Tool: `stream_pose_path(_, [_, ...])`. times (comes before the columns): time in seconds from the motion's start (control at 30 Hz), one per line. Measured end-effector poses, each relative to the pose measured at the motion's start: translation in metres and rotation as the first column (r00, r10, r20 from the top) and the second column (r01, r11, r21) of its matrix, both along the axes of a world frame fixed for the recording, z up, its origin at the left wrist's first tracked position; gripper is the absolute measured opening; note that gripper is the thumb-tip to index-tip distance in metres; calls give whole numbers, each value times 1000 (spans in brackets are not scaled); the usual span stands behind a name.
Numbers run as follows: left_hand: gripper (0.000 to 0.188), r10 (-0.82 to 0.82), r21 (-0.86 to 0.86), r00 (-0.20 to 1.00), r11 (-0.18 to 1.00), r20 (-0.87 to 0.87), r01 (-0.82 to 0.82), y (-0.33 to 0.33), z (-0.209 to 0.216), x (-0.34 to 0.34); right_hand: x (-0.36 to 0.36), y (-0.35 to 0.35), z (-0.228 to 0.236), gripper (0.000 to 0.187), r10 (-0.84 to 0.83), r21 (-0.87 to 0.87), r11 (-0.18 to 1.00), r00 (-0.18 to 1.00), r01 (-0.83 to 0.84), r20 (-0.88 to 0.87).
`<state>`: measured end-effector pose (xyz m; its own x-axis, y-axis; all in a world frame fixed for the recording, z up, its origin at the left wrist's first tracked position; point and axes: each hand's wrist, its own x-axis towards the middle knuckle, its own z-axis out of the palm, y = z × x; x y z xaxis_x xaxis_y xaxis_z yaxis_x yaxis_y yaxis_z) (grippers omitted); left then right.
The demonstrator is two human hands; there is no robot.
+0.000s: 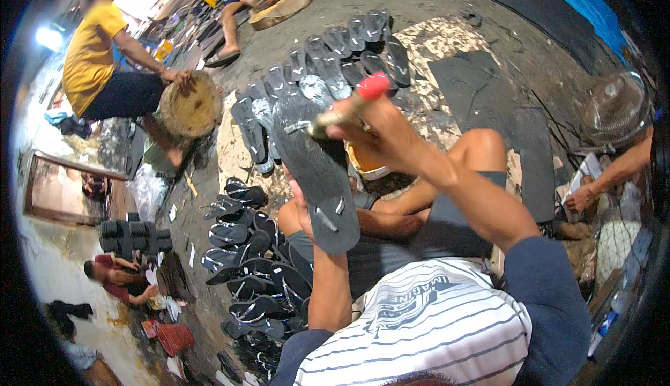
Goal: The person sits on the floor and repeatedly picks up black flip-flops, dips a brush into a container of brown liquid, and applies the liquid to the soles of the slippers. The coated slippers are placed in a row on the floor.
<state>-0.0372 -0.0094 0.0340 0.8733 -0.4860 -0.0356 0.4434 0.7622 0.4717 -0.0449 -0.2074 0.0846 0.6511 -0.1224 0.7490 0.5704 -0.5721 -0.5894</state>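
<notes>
A long black sandal sole (310,159) is held up before me, with pale strips near both ends. My left hand (301,206) grips it from beneath; the sole hides part of the fingers. In my right hand (373,122) is a brush (373,85) with a red handle end, its bristles touching or just above the sole's upper half. Behind that hand stands a yellowish container (368,161), partly covered. Rows of black soles (328,54) lie beyond, some with a shiny wet look.
Finished-looking black flip-flops (244,253) are heaped at my left. A person in yellow (94,51) holds a round wooden block (190,105); another sits at the far side. At the right are black sheet material (474,89), a fan (614,109) and another person's arm (618,174).
</notes>
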Motion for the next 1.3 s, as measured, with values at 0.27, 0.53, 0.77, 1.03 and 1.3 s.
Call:
stream_pose_path(0.27, [50,-15,-286,992,957,123,50,-22,2,47,-78,68,-31,25,165,80,984,982,-158,-93])
stream_pose_path(0.53, [57,-8,-14,996,1000,83,9,-50,-10,12,28,8,-24,27,-59,-46,997,997,57,-54])
stream_pose_path(0.77, [46,-12,53,997,999,82,7,-57,-42,76,-66,41,-41,31,175,15,985,972,-175,-160])
stream_pose_path(1.03, [45,-223,63,933,966,-283,250,-159,-176,211,-123,-38,-19,38,-337,576,674,886,463,-318])
stream_pose_path(1.3, [61,51,499,946,858,-321,123,-185,-201,272,-99,-52,-23,31,-319,525,716,884,460,-341])
